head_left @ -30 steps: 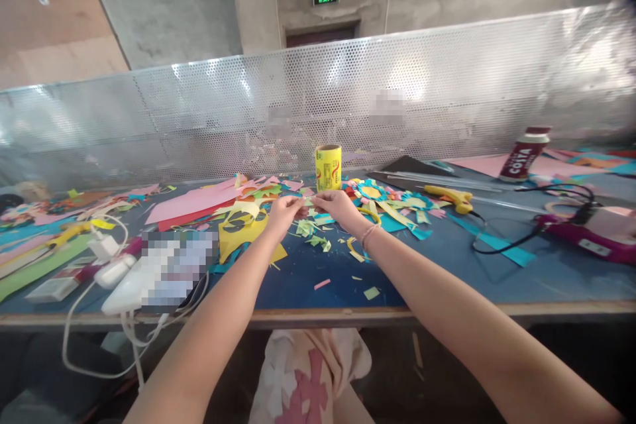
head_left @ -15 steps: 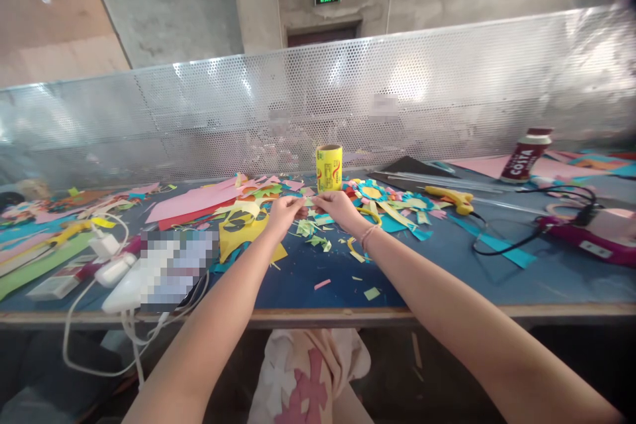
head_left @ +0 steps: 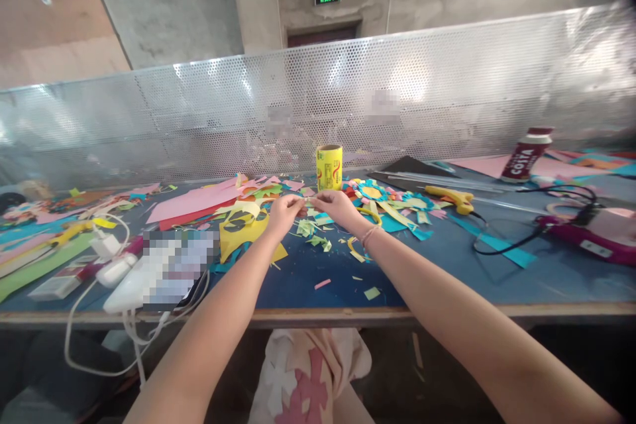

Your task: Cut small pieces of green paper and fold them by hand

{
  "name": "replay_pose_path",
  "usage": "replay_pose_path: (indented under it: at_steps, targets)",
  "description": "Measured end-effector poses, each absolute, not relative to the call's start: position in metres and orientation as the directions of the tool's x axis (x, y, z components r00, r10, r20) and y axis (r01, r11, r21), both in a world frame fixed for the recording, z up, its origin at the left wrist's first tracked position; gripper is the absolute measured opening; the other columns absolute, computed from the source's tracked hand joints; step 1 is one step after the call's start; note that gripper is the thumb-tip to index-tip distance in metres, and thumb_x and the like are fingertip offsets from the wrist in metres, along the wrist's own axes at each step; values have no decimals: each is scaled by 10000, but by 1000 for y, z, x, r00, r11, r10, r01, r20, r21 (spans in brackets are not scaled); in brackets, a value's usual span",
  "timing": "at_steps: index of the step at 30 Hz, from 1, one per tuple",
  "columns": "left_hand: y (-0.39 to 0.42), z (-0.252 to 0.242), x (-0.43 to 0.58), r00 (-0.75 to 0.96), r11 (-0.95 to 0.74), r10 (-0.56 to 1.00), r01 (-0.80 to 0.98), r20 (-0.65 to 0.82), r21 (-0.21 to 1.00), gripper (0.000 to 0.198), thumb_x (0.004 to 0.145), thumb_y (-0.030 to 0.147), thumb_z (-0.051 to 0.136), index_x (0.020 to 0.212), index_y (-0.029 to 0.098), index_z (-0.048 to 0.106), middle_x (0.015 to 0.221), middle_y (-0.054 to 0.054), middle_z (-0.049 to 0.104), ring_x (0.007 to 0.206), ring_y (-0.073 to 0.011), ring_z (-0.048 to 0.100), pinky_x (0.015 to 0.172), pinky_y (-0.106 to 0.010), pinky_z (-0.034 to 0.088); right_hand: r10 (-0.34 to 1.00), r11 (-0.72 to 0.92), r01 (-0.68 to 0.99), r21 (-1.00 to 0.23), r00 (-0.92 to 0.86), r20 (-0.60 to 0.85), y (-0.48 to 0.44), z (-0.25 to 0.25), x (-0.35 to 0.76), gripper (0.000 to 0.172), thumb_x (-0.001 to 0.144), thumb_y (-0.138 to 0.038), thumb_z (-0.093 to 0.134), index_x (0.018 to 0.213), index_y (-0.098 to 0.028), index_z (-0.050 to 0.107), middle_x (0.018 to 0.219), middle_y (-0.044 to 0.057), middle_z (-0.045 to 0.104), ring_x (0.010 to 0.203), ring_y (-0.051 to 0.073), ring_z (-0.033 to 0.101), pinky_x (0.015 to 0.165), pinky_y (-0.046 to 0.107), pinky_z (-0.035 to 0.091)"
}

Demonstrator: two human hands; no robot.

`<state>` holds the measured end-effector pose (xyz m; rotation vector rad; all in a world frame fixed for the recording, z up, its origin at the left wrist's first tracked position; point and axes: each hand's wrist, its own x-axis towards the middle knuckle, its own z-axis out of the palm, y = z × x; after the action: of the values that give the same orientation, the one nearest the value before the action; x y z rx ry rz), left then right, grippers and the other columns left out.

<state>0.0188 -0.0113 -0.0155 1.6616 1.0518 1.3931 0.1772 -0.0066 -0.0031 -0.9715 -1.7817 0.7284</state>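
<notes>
Over the middle of the table, my left hand (head_left: 286,213) and my right hand (head_left: 336,207) meet fingertip to fingertip. Both are closed in a pinch on a small piece of pale green paper (head_left: 308,201), mostly hidden by the fingers. Just below them lie crumpled light green paper scraps (head_left: 314,236). A yellow roll (head_left: 329,168) stands upright behind my hands. Yellow cut paper (head_left: 238,238) is beside my left hand, and a blue paper flower with a yellow centre (head_left: 371,192) lies beyond my right wrist.
A yellow glue gun (head_left: 452,199) and a dark red bottle (head_left: 527,156) are on the right, near a purple power strip (head_left: 593,238). Pink paper sheets (head_left: 199,202), a white charger (head_left: 124,288) and cables occupy the left. A perforated metal screen (head_left: 209,119) borders the table's back.
Almost nothing differs. My hands stay together in the same place, with only a slight shift of the fingertips around the pale green paper.
</notes>
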Motion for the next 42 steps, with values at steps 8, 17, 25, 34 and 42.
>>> replay_pose_path:
  at_steps: [8,17,25,34,42]
  targets:
    - [-14,-14,19,171,-372,916,27,362,928,270,677,426,634,729,161,637,607,-16,636,553,-133,597,597,-276,495,831,532,156,-833,-288,477,-9,-3,176,246,696,-401,569,706,-156,596,636,-3,568,584,103,514,597,253,454]
    - [-17,-11,20,155,-349,930,82,334,933,227,688,374,617,712,149,625,587,-17,618,559,-150,603,614,-301,500,798,599,287,-747,-289,529,-7,-3,180,245,733,-380,553,672,-151,613,576,-5,544,550,101,482,552,239,408]
    - [-22,-6,18,153,-490,871,344,467,801,177,725,321,555,659,157,557,578,8,579,552,-128,576,571,-250,464,803,589,284,-757,-314,507,-3,-7,179,260,730,-391,565,698,-145,640,611,15,579,539,103,494,546,245,431]
    - [-15,-4,14,190,-476,879,373,437,796,198,747,330,524,642,163,508,549,28,536,517,-110,545,555,-231,423,907,381,185,-906,-266,327,-5,1,180,271,581,-394,692,615,-135,618,555,-10,551,526,95,523,553,238,450]
    - [-18,-5,17,205,-407,908,233,364,883,197,730,328,545,638,159,504,545,24,521,518,-107,528,590,-254,433,893,409,183,-894,-283,351,-4,-1,181,284,619,-406,670,588,-132,602,518,-17,538,495,83,496,521,231,442]
